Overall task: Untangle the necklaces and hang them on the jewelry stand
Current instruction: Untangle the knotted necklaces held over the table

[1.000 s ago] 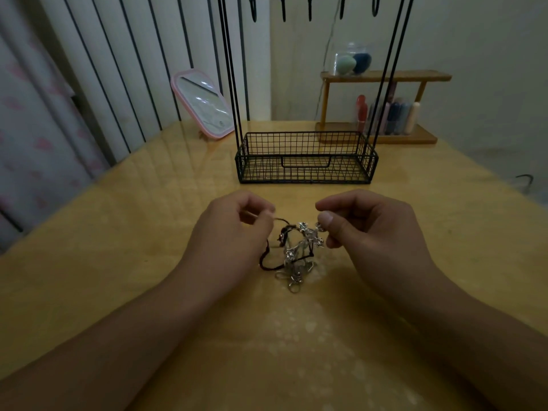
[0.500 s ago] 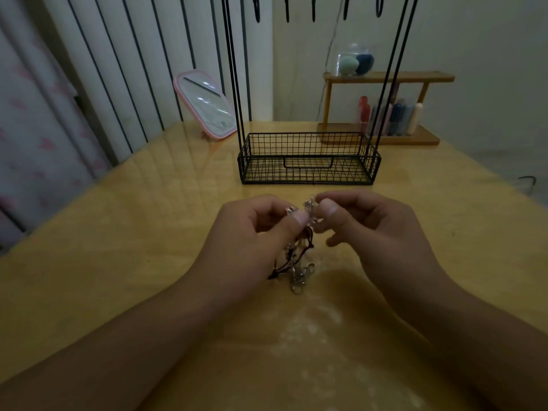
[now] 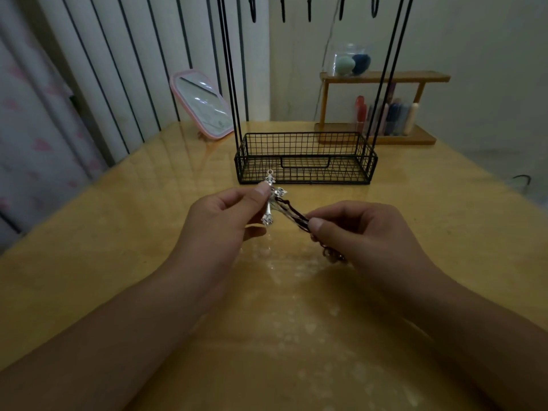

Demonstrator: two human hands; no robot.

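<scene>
both hands are up off the yellow wooden worktop (image 3: 118, 262), close together in front of the person. the left hand (image 3: 221, 223) pinches a silver cross pendant (image 3: 270, 200) between thumb and fingertip, the cross standing nearly upright with its top ring poking above the thumb and its foot showing below the fingers. from the cross a bundle of dark cords (image 3: 292, 213) runs down and to the right, drawn fairly straight, into the right hand (image 3: 364, 232), whose thumb and curled fingers grip the cords. just under the right hand, on its near side, a small clump of metal rings and clasp parts (image 3: 333, 255) hangs out of the grip; how many necklaces are twisted together there is too small to tell. the cords and the pendant are held in the air between the two hands, clear of the worktop. beyond the hands, straight ahead, sits the jewelry stand (image 3: 305, 157), a black wire basket base with thin black rods rising from both ends and a row of black hooks (image 3: 310, 8) at the very top, nothing on them. past the left hand and further back leans a pink-framed mirror (image 3: 203, 105). behind the stand, beyond the right hand, a small wooden shelf (image 3: 382, 77) carries a glass jar with blue-green sponges on top and a row of tubes below.
</scene>
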